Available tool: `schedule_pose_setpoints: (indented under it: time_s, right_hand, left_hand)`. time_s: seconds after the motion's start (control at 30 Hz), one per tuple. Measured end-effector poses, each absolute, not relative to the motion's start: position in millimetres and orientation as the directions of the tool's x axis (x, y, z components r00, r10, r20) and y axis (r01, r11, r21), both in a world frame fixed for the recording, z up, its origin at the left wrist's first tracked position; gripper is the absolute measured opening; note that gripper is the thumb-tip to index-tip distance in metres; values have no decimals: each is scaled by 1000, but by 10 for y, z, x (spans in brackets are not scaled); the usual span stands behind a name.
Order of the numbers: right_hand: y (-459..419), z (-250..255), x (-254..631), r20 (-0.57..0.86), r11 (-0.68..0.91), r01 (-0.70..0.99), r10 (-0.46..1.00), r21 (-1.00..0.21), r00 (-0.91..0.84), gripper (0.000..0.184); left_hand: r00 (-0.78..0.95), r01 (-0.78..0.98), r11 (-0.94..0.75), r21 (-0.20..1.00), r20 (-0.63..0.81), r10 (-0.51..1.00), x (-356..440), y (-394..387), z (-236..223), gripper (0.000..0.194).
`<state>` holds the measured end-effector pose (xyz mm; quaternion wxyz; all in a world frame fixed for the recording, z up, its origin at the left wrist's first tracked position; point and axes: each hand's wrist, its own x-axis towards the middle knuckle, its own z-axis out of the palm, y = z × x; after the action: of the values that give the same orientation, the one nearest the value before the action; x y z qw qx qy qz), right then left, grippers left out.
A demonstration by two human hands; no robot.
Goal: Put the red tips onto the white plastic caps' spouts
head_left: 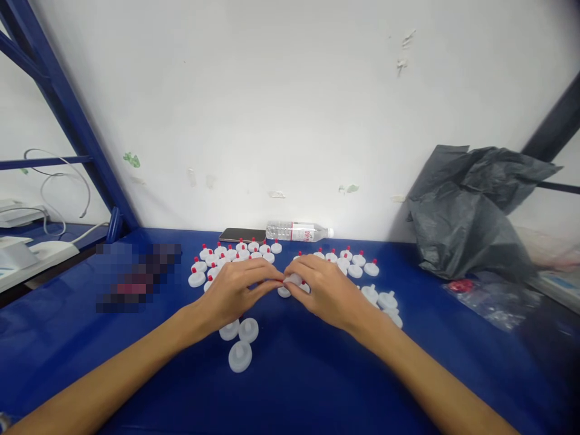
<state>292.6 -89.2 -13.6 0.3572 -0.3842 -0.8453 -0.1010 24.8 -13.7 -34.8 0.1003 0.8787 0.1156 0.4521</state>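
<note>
My right hand [324,289] pinches a round white nozzle cap [293,279] between thumb and fingers. From the left, the closed fingertips of my left hand [238,289] meet it with a small red tip [281,281] mostly hidden in their pinch. Whether the tip sits on the nozzle cannot be made out. Beyond my left hand stands a group of white caps with red tips [242,252], and a similar group [355,270] is behind my right hand. Bare white caps lie near my left wrist [240,356] and beside my right wrist [387,300].
Against the wall lie a clear plastic bottle [299,231] and a dark phone [242,234]. A grey plastic bag [466,211] stands at right, with a clear bag [502,302] holding red pieces before it. Blue frame posts [75,121] flank the blue table [299,386].
</note>
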Motion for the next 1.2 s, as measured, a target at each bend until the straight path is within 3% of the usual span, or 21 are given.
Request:
schedule_pose_setpoints:
  time_s: [0.37,0.57,0.7,0.77,0.9,1.03,1.2]
  right_hand:
    - [-870,-139,2931,701,692,714,561,-107,-440,16]
    - [-871,-129,2957,737,731,681,480,-36,-476,14]
    - [-889,-96,2983,722,735,677,484,-29,-494,19]
    - [-912,-76,2981,708,748,663,482,-27,-515,21]
    - [-991,-55,2904,692,774,633,460,-6,-556,27]
    - [-1054,-56,2797,650,760,650,492,5,-580,29]
    - [-1058,-46,2768,671,737,674,472,55,-571,30]
  left_hand:
    - [612,128,-923,364,703,362,212,-117,-386,47]
    - [605,92,-790,606,596,527,236,-184,-277,49]
    - [588,148,-600,786,418,693,246,-248,-107,38]
    - [579,166,-517,839,342,740,236,-250,-52,50]
    - [702,71,-354,932,206,682,180,-184,-78,80]
    - [837,-6,-120,993,71,542,128,-109,-164,76]
    - [841,-54,-19,998,56,539,110,-77,-200,77]
